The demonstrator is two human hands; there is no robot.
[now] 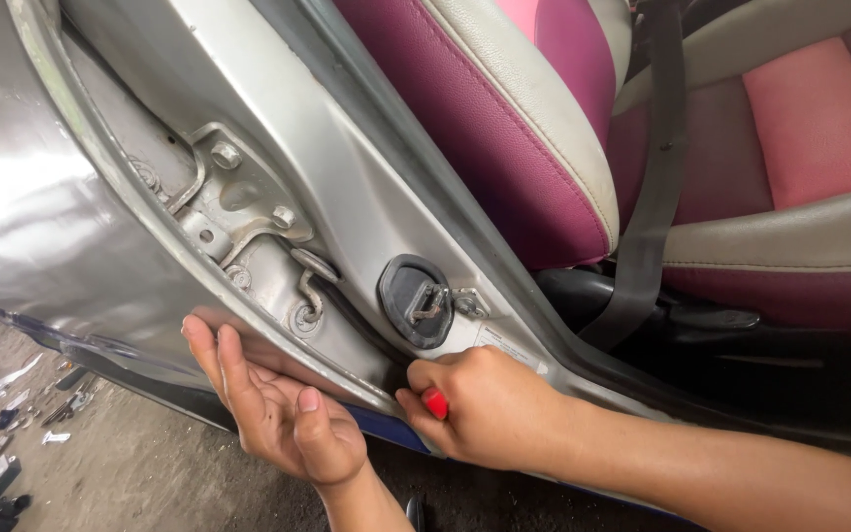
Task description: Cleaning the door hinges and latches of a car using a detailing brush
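A right hand closes its fingers around a red-handled tool at the silver car door's lower edge, the open left hand bracing beneath, pink seats crowding behind.

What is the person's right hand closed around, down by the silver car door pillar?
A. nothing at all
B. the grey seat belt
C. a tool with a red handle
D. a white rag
C: the right hand is fisted around a tool with a red handle, its red end showing between the fingers, just below the black door striker on the silver pillar.
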